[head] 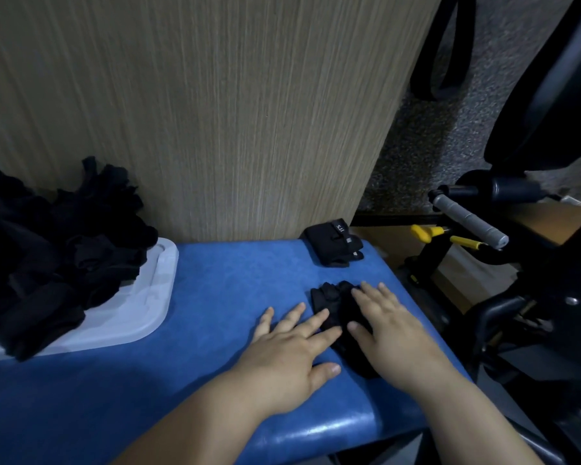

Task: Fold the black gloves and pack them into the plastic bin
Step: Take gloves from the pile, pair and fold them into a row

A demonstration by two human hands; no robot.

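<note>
Covering the white plastic tray (150, 297), a heap of black gloves (57, 236).

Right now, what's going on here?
A person presses a black glove flat on a blue padded bench. The right hand lies flat on top of it, and the left hand rests beside it with its fingertips at the glove's edge. A folded glove sits at the bench's far corner. A heap of black gloves lies on a white plastic tray to the left.
</note>
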